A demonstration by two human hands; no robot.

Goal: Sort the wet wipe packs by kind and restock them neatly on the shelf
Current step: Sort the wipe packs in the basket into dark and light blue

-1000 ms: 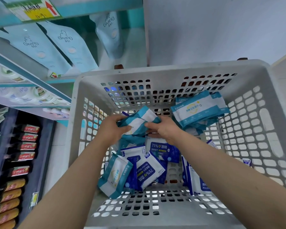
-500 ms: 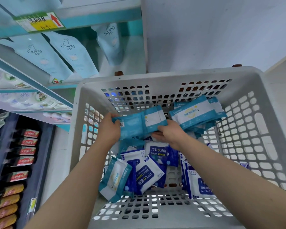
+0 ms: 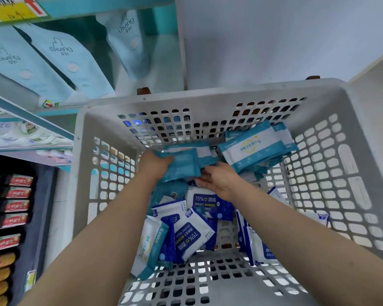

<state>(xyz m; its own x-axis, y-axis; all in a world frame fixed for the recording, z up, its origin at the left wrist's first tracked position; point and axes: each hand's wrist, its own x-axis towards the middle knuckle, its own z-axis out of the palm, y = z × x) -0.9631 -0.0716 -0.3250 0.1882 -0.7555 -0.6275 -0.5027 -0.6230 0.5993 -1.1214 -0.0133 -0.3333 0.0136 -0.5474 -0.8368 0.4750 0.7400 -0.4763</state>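
hands working in the basket of wipes

left hand [image 3: 155,166] is gripping some teal wipe packs [image 3: 181,165] up by the far wall of the white basket [image 3: 208,94]. right hand [image 3: 219,181] is sitting right under them, can't tell if it's grabbing anything. blue alcohol packs [image 3: 206,202] are lying loose on the bottom.

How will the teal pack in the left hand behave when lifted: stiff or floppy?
Probably floppy: the teal pack bends and creases in the left hand. Likely light, as fingers alone hold it. Its glossy film may slip.
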